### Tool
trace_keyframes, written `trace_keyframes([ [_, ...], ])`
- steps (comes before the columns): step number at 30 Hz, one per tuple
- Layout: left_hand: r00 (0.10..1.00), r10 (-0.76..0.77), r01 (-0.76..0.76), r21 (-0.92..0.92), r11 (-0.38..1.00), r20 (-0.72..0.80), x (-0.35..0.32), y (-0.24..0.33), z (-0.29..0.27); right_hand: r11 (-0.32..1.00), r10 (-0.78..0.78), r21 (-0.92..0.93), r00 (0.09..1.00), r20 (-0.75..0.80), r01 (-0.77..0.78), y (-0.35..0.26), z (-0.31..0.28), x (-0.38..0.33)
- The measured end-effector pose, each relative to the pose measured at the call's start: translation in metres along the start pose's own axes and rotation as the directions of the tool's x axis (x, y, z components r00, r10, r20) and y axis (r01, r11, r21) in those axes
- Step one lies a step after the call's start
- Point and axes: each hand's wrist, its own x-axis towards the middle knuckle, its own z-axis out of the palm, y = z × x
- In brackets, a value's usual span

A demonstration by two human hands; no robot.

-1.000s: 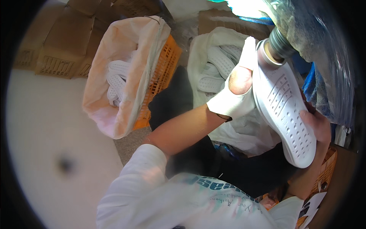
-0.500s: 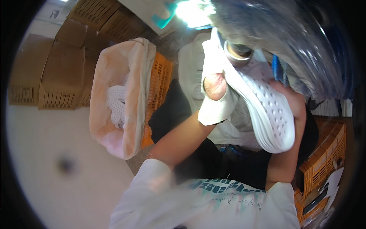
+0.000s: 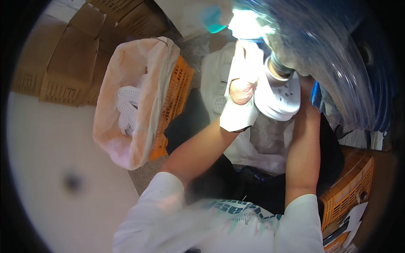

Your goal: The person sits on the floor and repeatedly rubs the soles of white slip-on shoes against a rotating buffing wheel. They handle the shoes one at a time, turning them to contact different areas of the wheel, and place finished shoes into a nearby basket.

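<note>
A white foam clog (image 3: 277,107) with holes in its upper is held up against the round metal spindle (image 3: 279,69) of a machine. My left hand (image 3: 242,90), in a white glove with a cut-out that bares some skin, grips the clog's left side; glare washes out its fingertips. My right hand (image 3: 308,90) is at the clog's right side, its fingers hidden behind the clog and the plastic sheeting. Below, a white lined bag or container (image 3: 215,76) between my knees holds more white clogs, partly covered by my left arm.
At left stands an orange crate (image 3: 175,101) with a pale liner (image 3: 107,109), white clog parts (image 3: 128,107) inside. Cardboard boxes (image 3: 69,59) stand behind it. Clear plastic sheeting (image 3: 333,55) hangs over the upper right beside a bright lamp (image 3: 249,25). Another orange crate (image 3: 350,181) is at lower right.
The clog has turned from showing its long dimpled sole to showing its holed upper, now close under the spindle. Both hands still hold it, and the right forearm has swung inward.
</note>
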Motion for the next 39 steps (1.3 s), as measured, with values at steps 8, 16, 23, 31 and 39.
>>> trace_keyframes([
  [8,0.995,-0.002,-0.006,0.072,0.997,0.099,0.013,0.011,0.011,0.982,-0.118,0.154,0.993,0.015,0.114,0.004,-0.013,0.007],
  [16,0.988,0.104,-0.079,0.200,0.977,-0.114,-0.005,0.005,0.021,0.924,-0.383,-0.220,0.758,-0.529,0.313,-0.042,-0.124,-0.102],
  [23,0.954,-0.257,0.191,-0.344,0.919,-0.157,-0.017,-0.006,0.023,0.878,-0.131,-0.477,0.941,-0.311,-0.036,0.007,-0.048,-0.264],
  [31,0.957,-0.268,0.244,-0.187,0.952,-0.114,-0.021,-0.005,0.023,0.927,0.051,-0.352,0.971,-0.234,-0.134,0.007,0.039,-0.217],
  [39,0.978,-0.146,0.128,-0.123,0.984,-0.148,0.013,0.009,0.000,0.941,0.014,-0.330,0.985,-0.172,-0.071,-0.001,0.034,-0.142],
])
